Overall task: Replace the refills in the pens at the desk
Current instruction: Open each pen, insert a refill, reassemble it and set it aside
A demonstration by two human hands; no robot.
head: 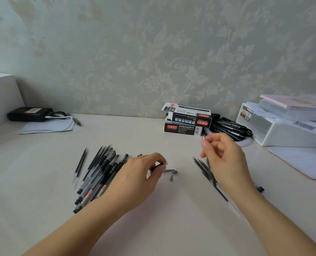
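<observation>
On the pale desk [42, 209], seen from the head camera, the left hand [142, 174] pinches a black pen barrel [169, 171] lying flat at the centre, a small loose tip [171, 178] just beside it. The right hand [221, 156], raised above a row of refills [204, 169], pinches a thin refill [204, 138]. A heap of pens [98, 178] lies to the left, two stacked boxes [186, 120] behind.

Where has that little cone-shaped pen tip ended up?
In the head view, the pen tip lies loose on the desk at centre, just below the pen barrel the left hand grips.
</observation>
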